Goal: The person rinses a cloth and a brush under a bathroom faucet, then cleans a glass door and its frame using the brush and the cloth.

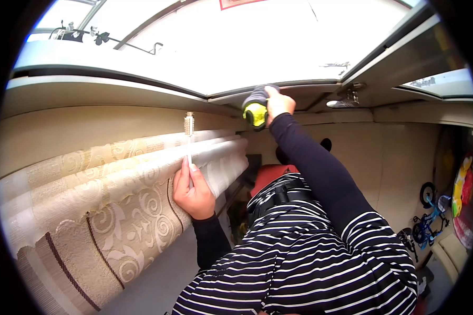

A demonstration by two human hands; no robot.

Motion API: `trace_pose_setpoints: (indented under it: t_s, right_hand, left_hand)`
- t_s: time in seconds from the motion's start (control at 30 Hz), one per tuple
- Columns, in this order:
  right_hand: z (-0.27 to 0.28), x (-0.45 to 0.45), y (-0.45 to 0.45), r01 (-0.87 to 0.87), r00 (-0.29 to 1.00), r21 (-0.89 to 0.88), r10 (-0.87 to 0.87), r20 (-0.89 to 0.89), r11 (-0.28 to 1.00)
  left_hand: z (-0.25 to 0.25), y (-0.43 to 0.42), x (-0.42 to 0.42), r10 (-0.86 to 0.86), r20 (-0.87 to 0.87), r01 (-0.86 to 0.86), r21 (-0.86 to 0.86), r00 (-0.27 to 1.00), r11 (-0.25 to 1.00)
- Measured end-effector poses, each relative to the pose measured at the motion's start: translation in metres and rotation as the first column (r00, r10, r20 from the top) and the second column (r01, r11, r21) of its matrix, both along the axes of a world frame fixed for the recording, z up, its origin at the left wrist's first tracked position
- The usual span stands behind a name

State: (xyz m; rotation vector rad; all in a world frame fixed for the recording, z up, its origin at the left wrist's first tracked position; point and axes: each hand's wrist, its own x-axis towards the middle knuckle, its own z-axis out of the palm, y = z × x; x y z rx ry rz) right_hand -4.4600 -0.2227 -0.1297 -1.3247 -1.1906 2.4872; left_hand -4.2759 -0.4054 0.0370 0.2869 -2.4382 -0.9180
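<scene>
My left hand (193, 190) is closed around the thin white handle of a small round brush (189, 125). The brush points upward, its pale bristled head in front of the cream wall under the window. Behind that hand hangs a beige patterned curtain (136, 231) with sheer white folds along its top. My right hand (280, 105) reaches up to the window frame (320, 95), gripping a dark grey and bright yellow bundle (256, 113). The bundle is at the lower edge of the frame; whether it is cloth cannot be made out, and its far side is hidden.
A metal window latch (347, 101) sticks out to the right of my right hand. Bright glass (247, 52) fills the area above. Lower right stands a small blue bicycle (428, 215), near a colourful hanging item (462, 184). Clips hang from a rod (102, 38) outside.
</scene>
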Motion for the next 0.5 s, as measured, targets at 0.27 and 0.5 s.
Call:
trace_pose_setpoints:
  t_s: [0.27,0.5]
  right_hand:
    - [0.060,0.041,0.047,0.188,0.982,0.245,-0.174,-0.076,0.951]
    - [0.084,0.079,0.101,0.224,0.973,0.897,-0.032,-0.229,0.382]
  left_hand:
    - [-0.001,-0.005,0.003,-0.134,-0.099,0.135,0.005,0.986,0.991]
    - [-0.010,-0.006,0.001,-0.252,-0.100,0.254,0.009,0.963,0.967]
